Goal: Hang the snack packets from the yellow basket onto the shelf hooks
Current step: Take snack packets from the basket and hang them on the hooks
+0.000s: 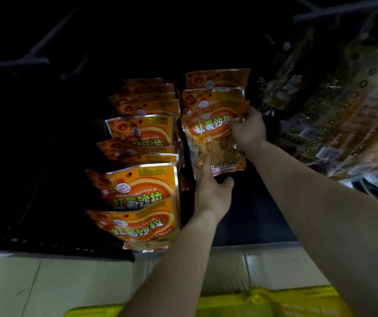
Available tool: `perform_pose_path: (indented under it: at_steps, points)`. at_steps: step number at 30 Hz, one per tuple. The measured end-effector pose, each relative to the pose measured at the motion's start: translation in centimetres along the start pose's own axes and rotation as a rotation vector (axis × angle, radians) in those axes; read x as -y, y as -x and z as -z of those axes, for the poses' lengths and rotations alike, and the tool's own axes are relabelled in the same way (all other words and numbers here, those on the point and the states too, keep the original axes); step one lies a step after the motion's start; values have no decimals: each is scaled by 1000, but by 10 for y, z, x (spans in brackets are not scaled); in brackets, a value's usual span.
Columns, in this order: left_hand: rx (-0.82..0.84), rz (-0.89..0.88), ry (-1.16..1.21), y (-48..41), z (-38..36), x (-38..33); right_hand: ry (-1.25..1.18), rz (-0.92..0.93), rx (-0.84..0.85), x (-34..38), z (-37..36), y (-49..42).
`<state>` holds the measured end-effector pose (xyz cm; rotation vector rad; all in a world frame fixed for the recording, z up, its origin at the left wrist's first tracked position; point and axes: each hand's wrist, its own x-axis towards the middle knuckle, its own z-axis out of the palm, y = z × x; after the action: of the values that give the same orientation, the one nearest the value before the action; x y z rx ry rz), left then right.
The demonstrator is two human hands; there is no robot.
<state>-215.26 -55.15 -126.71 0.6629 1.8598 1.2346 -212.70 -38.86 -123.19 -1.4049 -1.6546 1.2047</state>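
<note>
An orange snack packet point(208, 133) hangs in front of two like packets in the right column of the dark shelf. My right hand point(248, 129) pinches its top right corner. My left hand point(211, 191) holds its bottom edge, fingers on the front and thumb below. A left column of several orange packets point(142, 186) hangs on hooks beside it. The yellow basket point(252, 304) sits at the bottom edge, partly hidden by my forearms. The hooks themselves are lost in the dark.
Dark patterned packets point(334, 106) hang to the right. Black hook arms point(343, 10) jut out overhead. The shelf base edge point(46, 248) runs above a pale tiled floor point(69, 282).
</note>
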Motion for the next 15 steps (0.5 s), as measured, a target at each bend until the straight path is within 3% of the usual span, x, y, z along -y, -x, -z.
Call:
perform_pose_path:
  at_steps: [5,9,11,15]
  points:
    - [-20,-18,-85,-21,0,2,197,-89,46,-7,5,6]
    - [-25,-41,-143,-26,1,6,255,-95,-72,-25,16,42]
    - [-27,-46,-176,-28,3,9,177,-24,-99,-34,20,65]
    - [-16,-68,-191,-29,5,13,34,270,94,-28,25,71]
